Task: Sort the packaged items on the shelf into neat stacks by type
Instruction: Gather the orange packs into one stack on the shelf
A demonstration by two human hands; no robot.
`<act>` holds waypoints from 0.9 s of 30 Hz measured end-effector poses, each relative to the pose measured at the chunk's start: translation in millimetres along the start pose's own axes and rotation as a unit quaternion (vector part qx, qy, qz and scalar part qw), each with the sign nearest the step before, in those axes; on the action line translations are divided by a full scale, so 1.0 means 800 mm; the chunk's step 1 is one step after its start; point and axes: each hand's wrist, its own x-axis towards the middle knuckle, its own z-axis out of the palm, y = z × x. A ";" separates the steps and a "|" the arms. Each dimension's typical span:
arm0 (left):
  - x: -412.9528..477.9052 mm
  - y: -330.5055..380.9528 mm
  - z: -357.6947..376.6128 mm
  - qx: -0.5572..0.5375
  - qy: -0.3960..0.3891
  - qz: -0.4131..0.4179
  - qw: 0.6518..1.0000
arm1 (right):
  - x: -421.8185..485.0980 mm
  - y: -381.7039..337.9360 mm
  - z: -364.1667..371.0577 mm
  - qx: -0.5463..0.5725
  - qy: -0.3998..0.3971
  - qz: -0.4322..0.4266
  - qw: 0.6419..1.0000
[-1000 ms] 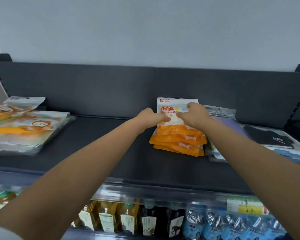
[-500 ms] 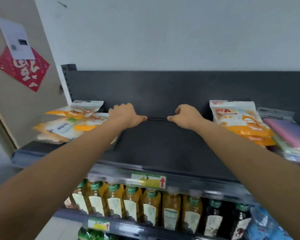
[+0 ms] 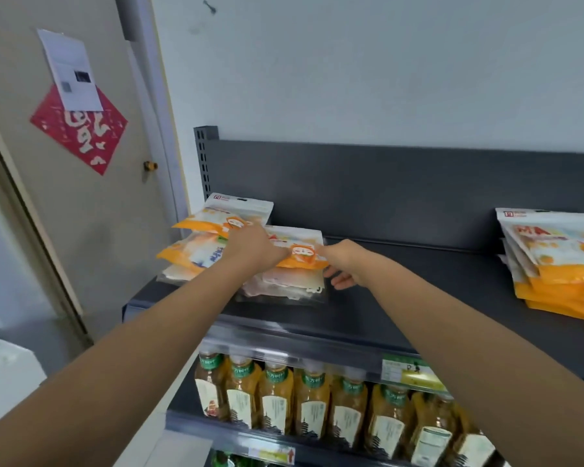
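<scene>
On the left end of the dark grey shelf lies a loose pile of orange-and-white mask packs mixed with clear packs. The top orange-and-white pack lies across the clear packs. My left hand lies over this pack's left part, fingers curled on it. My right hand pinches its right edge, thumb on top and fingers below. A neat stack of the same orange mask packs sits at the shelf's right end.
Bare shelf stretches between the left pile and the right stack. The shelf's back panel rises behind. Below, a row of yellow drink bottles stands under a price label. A door with a red paper decoration is at left.
Both hands left the orange stack, crossed the bare shelf to the left and now hold the top pack of the left pile. My view swung left with them.
</scene>
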 end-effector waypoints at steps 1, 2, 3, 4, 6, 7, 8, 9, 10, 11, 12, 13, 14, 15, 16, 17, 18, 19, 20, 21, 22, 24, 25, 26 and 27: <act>0.000 0.001 0.000 -0.011 -0.003 0.001 1.000 | 0.001 -0.001 0.003 0.013 -0.003 0.010 1.000; 0.000 0.003 0.000 -0.022 -0.005 0.002 1.000 | 0.003 -0.001 0.004 0.024 -0.003 0.017 1.000; 0.000 0.005 -0.001 -0.032 -0.006 0.003 0.999 | 0.004 0.001 0.004 0.037 -0.001 0.021 0.999; 0.001 0.008 0.000 -0.042 -0.007 0.003 0.999 | 0.005 0.003 0.002 0.052 0.000 0.024 0.998; 0.002 0.016 -0.002 -0.060 -0.015 0.003 0.998 | 0.002 0.008 -0.007 0.089 0.003 0.026 0.996; 0.002 0.021 -0.002 -0.072 -0.021 0.003 0.997 | -0.001 0.011 -0.013 0.110 0.011 0.026 0.993; 0.002 0.028 -0.003 -0.090 -0.027 0.003 0.996 | -0.006 0.012 -0.021 0.133 0.021 0.025 0.991; 0.002 0.035 -0.003 -0.117 -0.038 0.001 0.992 | -0.008 0.015 -0.029 0.152 0.031 0.023 0.988; 0.002 0.042 -0.002 -0.148 -0.050 0.003 0.988 | -0.015 0.015 -0.038 0.171 0.042 0.023 0.984; 0.003 0.050 -0.001 -0.179 -0.064 0.005 0.982 | -0.018 0.017 -0.049 0.186 0.058 0.022 0.981; 0.004 0.058 0.001 -0.210 -0.076 0.011 0.975 | -0.024 0.017 -0.059 0.205 0.075 0.017 0.976; 0.006 0.067 0.003 -0.245 -0.086 0.017 0.966 | -0.027 0.020 -0.070 0.219 0.091 0.015 0.971; 0.006 0.077 0.005 -0.283 -0.093 0.023 0.954 | -0.033 0.024 -0.081 0.233 0.110 0.012 0.966; 0.006 0.088 0.006 -0.324 -0.101 0.028 0.940 | -0.037 0.030 -0.092 0.242 0.125 0.008 0.962; 0.005 0.100 0.007 -0.361 -0.110 0.034 0.925 | -0.042 0.037 -0.104 0.255 0.141 0.005 0.957; 0.004 0.113 0.008 -0.387 -0.125 0.043 0.913 | -0.047 0.044 -0.117 0.258 0.155 0.004 0.953; 0.002 0.127 0.007 -0.403 -0.138 0.053 0.903 | -0.053 0.052 -0.130 0.258 0.170 0.004 0.951; 0.001 0.141 0.008 -0.413 -0.150 0.064 0.896 | -0.059 0.060 -0.144 0.254 0.185 0.004 0.950; -0.001 0.155 0.008 -0.422 -0.159 0.075 0.889 | -0.064 0.067 -0.158 0.253 0.198 0.003 0.947; -0.004 0.169 0.008 -0.433 -0.163 0.083 0.883 | -0.071 0.073 -0.172 0.247 0.213 0.006 0.945; -0.007 0.183 0.009 -0.441 -0.163 0.093 0.877 | -0.076 0.080 -0.186 0.240 0.229 0.005 0.943; -0.016 0.214 0.011 -0.446 -0.159 0.114 0.873 | -0.086 0.095 -0.216 0.234 0.247 -0.003 0.940; -0.020 0.231 0.012 -0.448 -0.158 0.125 0.871 | -0.093 0.103 -0.230 0.230 0.255 -0.006 0.939; -0.025 0.248 0.013 -0.449 -0.158 0.133 0.869 | -0.096 0.113 -0.244 0.219 0.263 -0.008 0.940; -0.030 0.266 0.015 -0.449 -0.157 0.141 0.868 | -0.098 0.124 -0.259 0.203 0.276 -0.004 0.940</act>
